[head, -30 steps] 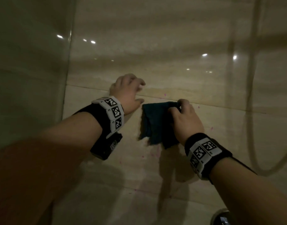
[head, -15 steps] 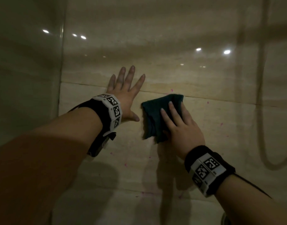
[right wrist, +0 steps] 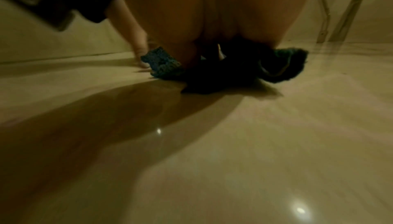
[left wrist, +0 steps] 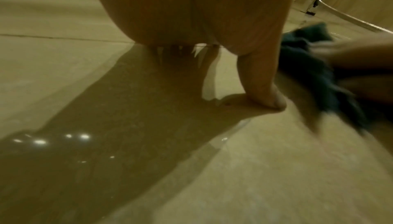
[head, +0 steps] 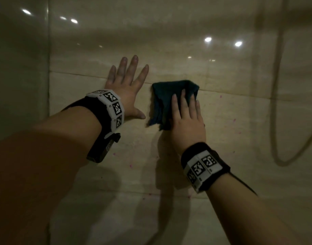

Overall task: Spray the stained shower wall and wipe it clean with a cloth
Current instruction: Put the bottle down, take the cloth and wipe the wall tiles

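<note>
A dark teal cloth (head: pixel 167 96) lies flat against the beige tiled shower wall (head: pixel 240 121). My right hand (head: pixel 186 110) presses it to the wall with straight fingers. Spread flat on the tiles just left of the cloth is my left hand (head: pixel 127 85), holding nothing. Small pink stain specks (head: pixel 234 120) dot the wall to the right of and below the cloth. The left wrist view shows the thumb (left wrist: pixel 263 83) on the tile and the blurred cloth (left wrist: pixel 314 69). In the right wrist view the cloth (right wrist: pixel 280 64) bunches under my palm.
A glossy side wall (head: pixel 19 85) meets the tiled wall at a corner on the left. A shower hose (head: pixel 277 103) hangs in a loop at the right. Ceiling lights glint off the tiles.
My left hand opened from curled fingers to a flat spread palm on the wall. My right hand went from gripping the cloth to pressing it flat, and moved it slightly upward.
</note>
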